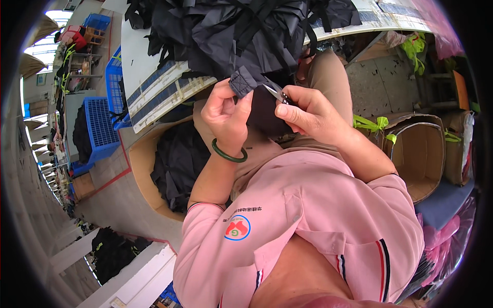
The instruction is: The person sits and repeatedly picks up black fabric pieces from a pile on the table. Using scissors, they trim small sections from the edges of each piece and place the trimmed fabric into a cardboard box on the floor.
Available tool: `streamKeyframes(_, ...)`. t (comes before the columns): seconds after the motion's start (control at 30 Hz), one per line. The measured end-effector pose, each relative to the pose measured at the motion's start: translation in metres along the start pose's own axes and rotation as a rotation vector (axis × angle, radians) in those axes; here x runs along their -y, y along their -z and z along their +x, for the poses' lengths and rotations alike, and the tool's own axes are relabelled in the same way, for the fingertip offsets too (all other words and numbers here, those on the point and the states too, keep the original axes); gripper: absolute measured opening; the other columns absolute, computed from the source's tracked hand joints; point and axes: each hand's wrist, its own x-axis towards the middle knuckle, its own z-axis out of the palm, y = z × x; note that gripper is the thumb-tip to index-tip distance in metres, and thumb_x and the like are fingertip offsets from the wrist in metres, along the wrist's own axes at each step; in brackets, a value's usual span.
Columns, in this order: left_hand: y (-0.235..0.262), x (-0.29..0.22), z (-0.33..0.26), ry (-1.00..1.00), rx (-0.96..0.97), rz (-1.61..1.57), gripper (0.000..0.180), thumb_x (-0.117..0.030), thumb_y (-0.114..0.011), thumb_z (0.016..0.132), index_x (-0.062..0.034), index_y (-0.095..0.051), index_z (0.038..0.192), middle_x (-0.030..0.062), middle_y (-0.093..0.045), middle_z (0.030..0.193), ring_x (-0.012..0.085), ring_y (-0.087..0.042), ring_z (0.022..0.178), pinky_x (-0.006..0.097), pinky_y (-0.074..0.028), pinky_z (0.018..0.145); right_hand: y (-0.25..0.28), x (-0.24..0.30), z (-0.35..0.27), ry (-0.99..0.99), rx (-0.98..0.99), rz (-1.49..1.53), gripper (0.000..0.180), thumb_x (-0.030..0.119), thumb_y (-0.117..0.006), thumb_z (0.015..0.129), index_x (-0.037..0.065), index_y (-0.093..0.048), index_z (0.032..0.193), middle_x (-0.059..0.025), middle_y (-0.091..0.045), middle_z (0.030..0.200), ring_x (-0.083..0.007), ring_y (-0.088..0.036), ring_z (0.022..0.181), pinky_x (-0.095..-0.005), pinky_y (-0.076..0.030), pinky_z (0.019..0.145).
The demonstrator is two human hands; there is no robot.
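My left hand (pixel 228 109) pinches a dark strap end (pixel 242 82) with a stitched box on it, held up in front of my lap. Close by on the right, my right hand (pixel 308 110) grips small thread snips (pixel 277 93), their pointed metal blades aimed left toward the dark cloth. The tips look near the strap end but apart from it. Black fabric (pixel 267 115) hangs down from there over my lap. A large heap of black fabric pieces with straps (pixel 231 31) covers the table just beyond my hands.
The table edge (pixel 164 95) runs along in front of me. At my left a cardboard box (pixel 141 154) holds black pieces; blue plastic crates (pixel 102 126) stand farther left. An open cardboard box (pixel 421 154) and a pink plastic bag (pixel 441 241) are at my right.
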Motion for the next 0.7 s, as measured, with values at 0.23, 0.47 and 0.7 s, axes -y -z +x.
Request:
streamKeyframes(0.23,-0.001,0.005,-0.006,-0.024,0.022,0.067,0.017,0.011,-0.064,0.077,0.0052,-0.06,0.092,0.0143,-0.061,0.105,0.0155,-0.058,0.094,0.027,-0.047,0.082,-0.011,-0.005,0.007,-0.03,-0.018,0.12,0.036,0.037,-0.064,0.089,0.004,-0.056,0.077,0.0036,-0.046,0.055,-0.0034,-0.04,0.047,-0.0212,-0.03,0.041)
streamKeyframes(0.47,0.0,0.008,-0.012,-0.06,0.06,0.12,0.017,0.008,-0.067,0.076,0.0043,-0.06,0.091,0.0151,-0.062,0.103,0.0169,-0.06,0.089,0.028,-0.048,0.08,-0.014,-0.006,0.012,0.24,-0.197,-0.294,0.038,0.033,-0.069,0.085,-0.001,-0.055,0.078,-0.0027,-0.046,0.055,-0.0073,-0.044,0.048,-0.0265,-0.036,0.043)
streamKeyframes(0.7,-0.001,0.008,-0.009,-0.129,0.05,0.18,0.017,0.008,-0.068,0.073,0.0042,-0.061,0.088,0.0154,-0.063,0.099,0.0176,-0.061,0.086,0.028,-0.048,0.077,-0.014,-0.005,0.008,0.193,-0.203,-0.26,0.039,0.034,-0.066,0.087,-0.002,-0.055,0.078,-0.0059,-0.044,0.054,-0.0104,-0.039,0.049,-0.029,-0.036,0.045)
